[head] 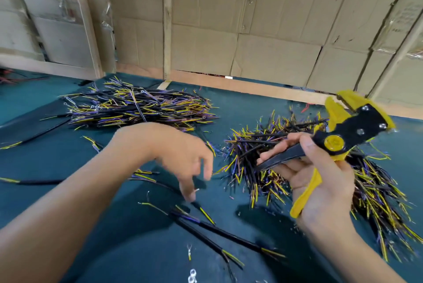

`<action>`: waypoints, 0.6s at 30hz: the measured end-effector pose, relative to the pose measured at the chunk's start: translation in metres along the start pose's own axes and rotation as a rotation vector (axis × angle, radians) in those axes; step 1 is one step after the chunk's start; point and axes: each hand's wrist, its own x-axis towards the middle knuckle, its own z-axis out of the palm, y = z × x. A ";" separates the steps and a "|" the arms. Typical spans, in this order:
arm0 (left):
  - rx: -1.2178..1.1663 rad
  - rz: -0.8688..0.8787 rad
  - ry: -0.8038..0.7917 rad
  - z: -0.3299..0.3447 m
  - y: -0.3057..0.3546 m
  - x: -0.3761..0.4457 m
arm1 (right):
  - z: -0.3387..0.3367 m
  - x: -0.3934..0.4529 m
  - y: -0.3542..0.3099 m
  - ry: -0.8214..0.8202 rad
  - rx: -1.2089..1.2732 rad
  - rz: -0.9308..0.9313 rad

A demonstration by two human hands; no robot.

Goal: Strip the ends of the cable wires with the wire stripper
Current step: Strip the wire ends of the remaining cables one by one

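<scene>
My right hand grips the handles of a yellow and black wire stripper, held up with its jaws pointing to the upper right. My left hand hovers over the dark teal table, fingers hanging down, the fingertips close to a loose black cable with yellow and purple wire ends. It holds nothing. Two more black cables lie just in front of me. One pile of cut cables lies at the back left, another pile at the right under the stripper.
Cardboard sheets on a wooden frame wall off the back of the table. A few loose cables lie at the left edge. Small metal ring terminals and wire scraps are scattered near the front.
</scene>
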 end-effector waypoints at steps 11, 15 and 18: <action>-0.022 0.031 0.147 0.026 -0.002 0.002 | -0.007 -0.003 0.015 -0.077 -0.124 0.024; -0.349 0.282 0.407 0.016 -0.006 -0.004 | -0.005 -0.003 0.014 -0.125 -0.089 0.070; -0.818 0.490 0.520 0.015 0.000 -0.005 | -0.002 -0.003 0.013 -0.166 -0.092 0.094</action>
